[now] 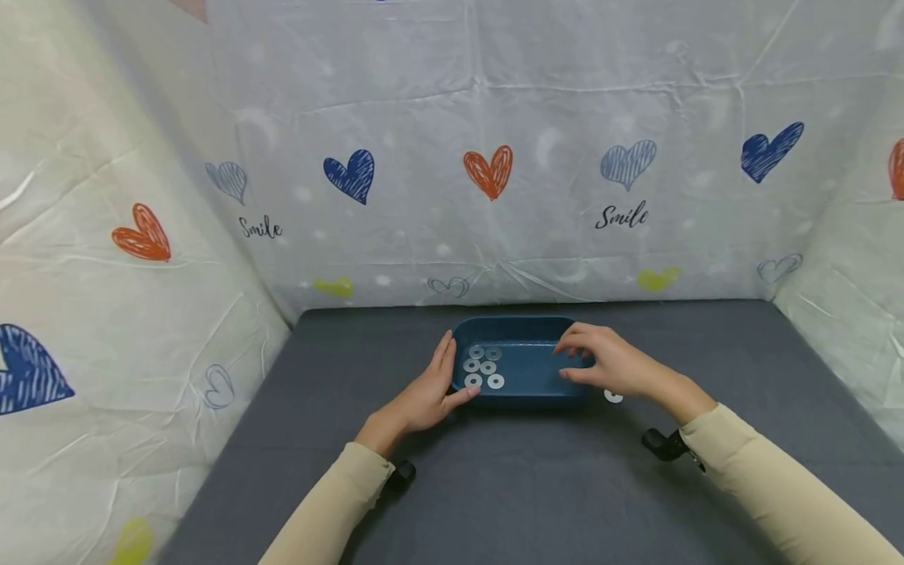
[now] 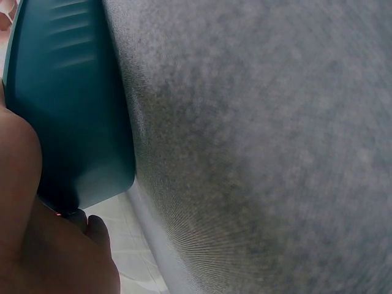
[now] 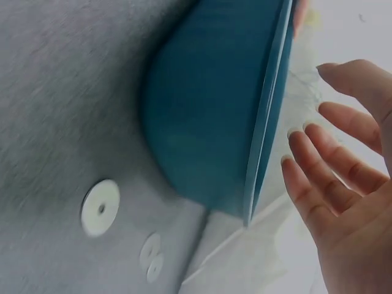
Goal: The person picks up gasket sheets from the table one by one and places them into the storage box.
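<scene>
A blue rectangular tray (image 1: 526,402) sits on the dark table, with several flat silver washers (image 1: 496,381) lying in its left part. My left hand (image 1: 426,390) holds the tray's left end, fingers along the outer side and thumb over the near rim. In the left wrist view the tray's side wall (image 2: 73,116) fills the space beside that hand. Over the tray's right end is my right hand (image 1: 613,359), fingers apart and loosely bent, with nothing between them. Just right of the tray, partly under that hand, lies a washer (image 1: 613,396).
The right wrist view shows a washer (image 3: 100,208) on the cloth near the tray and two smaller-looking washers (image 3: 149,250) farther off. Grey cloth covers the table (image 1: 494,494). A pale curtain (image 1: 424,118) printed with hearts hangs behind and at both sides.
</scene>
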### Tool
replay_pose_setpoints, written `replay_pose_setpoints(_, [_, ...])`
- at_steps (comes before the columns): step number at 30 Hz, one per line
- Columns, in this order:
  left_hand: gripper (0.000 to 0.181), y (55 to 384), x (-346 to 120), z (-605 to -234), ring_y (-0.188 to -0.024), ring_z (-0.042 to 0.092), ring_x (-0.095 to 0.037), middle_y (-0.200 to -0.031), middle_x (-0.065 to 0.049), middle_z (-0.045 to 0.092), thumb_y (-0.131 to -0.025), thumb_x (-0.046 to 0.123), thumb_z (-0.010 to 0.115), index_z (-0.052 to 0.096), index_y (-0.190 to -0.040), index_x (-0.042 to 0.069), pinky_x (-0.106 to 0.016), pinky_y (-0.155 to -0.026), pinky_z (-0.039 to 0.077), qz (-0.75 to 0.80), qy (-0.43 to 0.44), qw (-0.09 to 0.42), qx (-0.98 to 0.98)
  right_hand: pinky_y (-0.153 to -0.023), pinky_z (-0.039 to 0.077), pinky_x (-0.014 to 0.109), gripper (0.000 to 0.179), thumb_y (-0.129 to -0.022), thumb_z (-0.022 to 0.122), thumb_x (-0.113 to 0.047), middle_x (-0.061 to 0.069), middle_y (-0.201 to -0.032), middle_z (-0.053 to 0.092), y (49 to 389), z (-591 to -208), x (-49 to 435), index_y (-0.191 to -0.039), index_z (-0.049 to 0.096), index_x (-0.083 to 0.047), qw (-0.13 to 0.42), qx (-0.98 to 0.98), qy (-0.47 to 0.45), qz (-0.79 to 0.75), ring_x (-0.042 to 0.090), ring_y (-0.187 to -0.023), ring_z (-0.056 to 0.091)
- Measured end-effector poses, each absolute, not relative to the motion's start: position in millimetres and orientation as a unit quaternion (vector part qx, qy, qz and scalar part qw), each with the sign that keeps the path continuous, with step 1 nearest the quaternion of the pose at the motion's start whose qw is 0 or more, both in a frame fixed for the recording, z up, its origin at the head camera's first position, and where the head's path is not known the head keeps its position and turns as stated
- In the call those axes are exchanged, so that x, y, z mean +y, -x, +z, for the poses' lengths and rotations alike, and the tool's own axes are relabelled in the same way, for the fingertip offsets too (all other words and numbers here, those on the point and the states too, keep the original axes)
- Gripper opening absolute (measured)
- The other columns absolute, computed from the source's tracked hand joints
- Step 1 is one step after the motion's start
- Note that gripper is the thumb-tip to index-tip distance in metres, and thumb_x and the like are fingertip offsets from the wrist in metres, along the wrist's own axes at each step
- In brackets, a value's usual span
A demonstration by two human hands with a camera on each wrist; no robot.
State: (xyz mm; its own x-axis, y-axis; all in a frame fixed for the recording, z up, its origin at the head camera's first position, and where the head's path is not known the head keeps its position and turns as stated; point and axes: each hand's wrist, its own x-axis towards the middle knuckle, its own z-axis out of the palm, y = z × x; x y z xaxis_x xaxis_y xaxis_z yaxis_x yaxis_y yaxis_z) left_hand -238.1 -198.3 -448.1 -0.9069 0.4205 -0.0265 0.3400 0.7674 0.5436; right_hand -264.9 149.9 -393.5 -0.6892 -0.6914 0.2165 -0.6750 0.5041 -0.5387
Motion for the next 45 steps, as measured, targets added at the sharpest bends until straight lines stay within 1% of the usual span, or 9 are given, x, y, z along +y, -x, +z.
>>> replay_pose_setpoints(3, [0.1, 238.1, -199.1, -447.9, -0.157, 0.005, -0.029, -0.17, -0.009, -0.019, -0.103, 0.057, 0.052, -0.007, -0.163, 0.003, -0.048, -0.123, 0.021, 0.274, -0.206, 0.072, 0.937, -0.084, 0.056, 0.047, 0.028, -0.094, 0.076, -0.015, 0.009, -0.12, 0.064, 262.6, -394.5, 159.3, -0.121, 0.071, -0.008, 0.005, 0.869, 0.39, -0.305, 0.023, -0.099, 0.064])
replay_pose_setpoints(7, [0.1, 237.9, -200.4, -449.5, -0.157, 0.004, -0.027, -0.17, -0.005, -0.021, -0.103, 0.059, 0.05, -0.008, -0.163, 0.005, -0.046, -0.124, 0.019, 0.27, -0.205, 0.077, 0.938, -0.083, 0.056, 0.048, 0.027, -0.094, 0.077, -0.015, 0.007, -0.118, 0.065, 259.9, -399.6, 171.5, -0.119, 0.072, -0.007, -0.004, 0.87, 0.384, -0.31, 0.028, -0.1, 0.065])
replay_pose_setpoints(12, [0.1, 238.0, -201.0, -451.5, -0.157, 0.004, -0.026, -0.17, -0.003, -0.022, -0.103, 0.061, 0.049, -0.008, -0.163, 0.006, -0.046, -0.124, 0.019, 0.271, -0.206, 0.078, 0.937, -0.082, 0.057, 0.047, 0.026, -0.093, 0.078, -0.017, 0.009, -0.115, 0.066, 257.3, -404.0, 185.5, -0.116, 0.072, -0.008, -0.011, 0.873, 0.375, -0.312, 0.027, -0.099, 0.065])
replay_pose_setpoints(16, [0.1, 238.4, -200.9, -451.8, -0.157, 0.004, -0.026, -0.17, -0.002, -0.022, -0.103, 0.061, 0.049, -0.008, -0.163, 0.006, -0.046, -0.124, 0.019, 0.273, -0.205, 0.08, 0.937, -0.079, 0.058, 0.045, 0.026, -0.092, 0.079, -0.018, 0.008, -0.114, 0.065, 255.8, -405.7, 196.3, -0.115, 0.073, -0.006, -0.015, 0.877, 0.37, -0.306, 0.026, -0.098, 0.065])
replay_pose_setpoints(23, [0.1, 239.5, -200.2, -450.9, -0.157, 0.004, -0.027, -0.169, -0.003, -0.023, -0.103, 0.06, 0.049, -0.009, -0.163, 0.006, -0.046, -0.124, 0.019, 0.272, -0.204, 0.078, 0.937, -0.077, 0.059, 0.041, 0.028, -0.09, 0.08, -0.013, 0.009, -0.109, 0.066, 253.7, -412.3, 212.4, -0.115, 0.072, -0.002, -0.021, 0.883, 0.36, -0.301, 0.028, -0.093, 0.064])
replay_pose_setpoints(30, [0.101, 238.8, -200.1, -450.1, -0.157, 0.006, -0.029, -0.17, -0.006, -0.02, -0.103, 0.06, 0.05, -0.008, -0.163, 0.005, -0.048, -0.123, 0.021, 0.273, -0.205, 0.072, 0.937, -0.071, 0.058, 0.038, 0.032, -0.088, 0.081, -0.01, 0.011, -0.101, 0.066, 251.4, -425.4, 222.6, -0.115, 0.072, 0.003, -0.008, 0.895, 0.332, -0.298, 0.022, -0.084, 0.064])
replay_pose_setpoints(35, [0.101, 238.9, -200.2, -449.0, -0.157, 0.006, -0.029, -0.17, -0.006, -0.02, -0.103, 0.06, 0.051, -0.008, -0.163, 0.005, -0.048, -0.123, 0.021, 0.273, -0.203, 0.074, 0.937, -0.067, 0.056, 0.03, 0.033, -0.087, 0.081, -0.008, 0.013, -0.102, 0.067, 253.0, -435.1, 225.4, -0.115, 0.07, 0.005, 0.017, 0.893, 0.316, -0.319, 0.013, -0.081, 0.066])
replay_pose_setpoints(40, [0.101, 239.4, -200.1, -448.7, -0.157, 0.006, -0.029, -0.171, -0.012, -0.016, -0.103, 0.059, 0.052, -0.006, -0.163, 0.004, -0.049, -0.123, 0.021, 0.274, -0.206, 0.069, 0.937, -0.064, 0.054, 0.027, 0.035, -0.085, 0.083, -0.01, 0.011, -0.099, 0.07, 253.2, -439.8, 224.5, -0.113, 0.07, 0.006, 0.033, 0.891, 0.299, -0.34, 0.011, -0.079, 0.067])
replay_pose_setpoints(45, [0.101, 239.3, -199.3, -448.4, -0.157, 0.004, -0.027, -0.171, -0.008, -0.019, -0.103, 0.059, 0.051, -0.008, -0.163, 0.005, -0.047, -0.124, 0.019, 0.276, -0.204, 0.076, 0.936, -0.063, 0.053, 0.027, 0.035, -0.084, 0.083, -0.008, 0.009, -0.092, 0.072, 252.5, -445.8, 222.3, -0.111, 0.07, 0.008, 0.041, 0.895, 0.284, -0.342, 0.01, -0.076, 0.065])
